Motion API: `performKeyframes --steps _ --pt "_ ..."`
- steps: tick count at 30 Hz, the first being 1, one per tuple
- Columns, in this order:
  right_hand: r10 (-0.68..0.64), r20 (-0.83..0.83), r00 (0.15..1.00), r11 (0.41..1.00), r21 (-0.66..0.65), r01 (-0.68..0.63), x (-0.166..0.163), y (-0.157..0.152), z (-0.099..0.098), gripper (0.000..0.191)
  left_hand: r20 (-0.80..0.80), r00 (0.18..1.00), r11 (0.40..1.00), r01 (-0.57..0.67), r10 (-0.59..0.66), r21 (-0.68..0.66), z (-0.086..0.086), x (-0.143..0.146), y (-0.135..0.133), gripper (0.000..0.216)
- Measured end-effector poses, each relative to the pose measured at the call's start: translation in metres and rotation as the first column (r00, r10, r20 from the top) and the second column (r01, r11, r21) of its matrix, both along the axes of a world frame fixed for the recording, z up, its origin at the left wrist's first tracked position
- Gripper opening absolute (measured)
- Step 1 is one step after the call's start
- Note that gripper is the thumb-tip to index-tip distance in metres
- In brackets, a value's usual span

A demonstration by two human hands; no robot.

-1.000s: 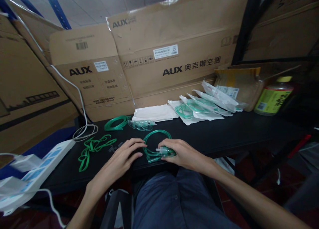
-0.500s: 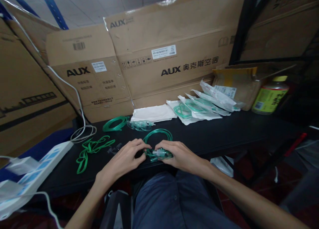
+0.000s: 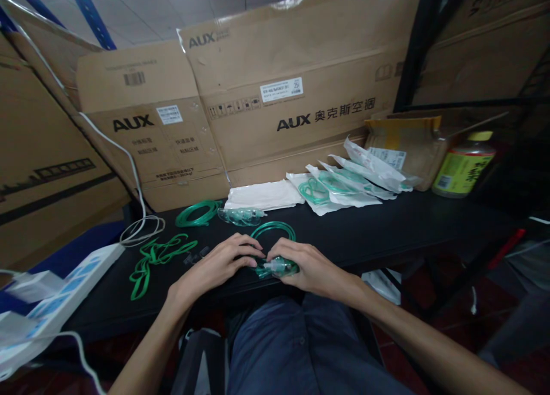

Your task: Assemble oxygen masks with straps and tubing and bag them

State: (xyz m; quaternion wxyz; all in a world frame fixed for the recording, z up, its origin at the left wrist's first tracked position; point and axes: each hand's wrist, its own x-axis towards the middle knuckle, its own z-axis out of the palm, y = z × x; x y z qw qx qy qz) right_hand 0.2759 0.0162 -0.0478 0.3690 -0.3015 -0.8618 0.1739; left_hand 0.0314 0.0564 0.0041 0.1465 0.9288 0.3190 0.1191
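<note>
On the black table [image 3: 387,232], near its front edge, my two hands meet over a clear green mask piece [image 3: 275,267] joined to a coil of green tubing [image 3: 273,230]. My right hand [image 3: 307,266] is closed around the mask piece. My left hand [image 3: 219,263] has its fingertips curled and pinched on the tubing end next to the mask piece. What lies under the fingers is partly hidden.
A second mask [image 3: 240,215] and tubing coil [image 3: 198,213] lie further back, green elastic straps [image 3: 157,256] to the left. White pouches [image 3: 264,196] and sealed packs [image 3: 344,186] sit along AUX cartons [image 3: 301,86]. A power strip [image 3: 64,300] is at left, a yellow-capped jar [image 3: 462,165] at right.
My left hand slid right from lying flat on the table to meet my right hand, and its fingers curled onto the tubing beside the mask piece. The right hand stayed closed.
</note>
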Motion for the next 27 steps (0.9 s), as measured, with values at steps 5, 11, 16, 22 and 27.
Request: performKeyframes --steps 5,11,16,22,27 --pt "0.014 0.023 1.0 1.0 -0.017 -0.014 0.001 -0.001 0.001 0.033 0.029 1.0 1.0 0.009 -0.009 0.009 -0.006 -0.004 0.003 0.018" --pt "0.034 0.008 0.999 0.999 -0.035 -0.034 0.002 -0.001 0.004 0.031 0.061 0.998 0.991 0.022 -0.031 0.135 -0.014 -0.006 0.0 0.018" --pt "0.016 0.008 1.0 0.999 -0.042 -0.015 0.0 -0.002 0.004 0.027 0.179 0.98 0.983 -0.109 0.083 0.145 -0.022 -0.003 -0.006 0.02" --pt "-0.022 -0.028 0.999 0.998 -0.066 0.02 -0.005 0.003 0.01 0.028 0.31 0.895 0.938 -0.344 0.32 0.026 -0.032 0.012 -0.025 0.017" --pt "-0.174 -0.192 0.966 0.954 -0.274 0.117 0.003 0.009 0.026 0.046 0.306 0.883 0.926 -0.376 0.355 0.013 -0.034 0.015 -0.031 0.017"
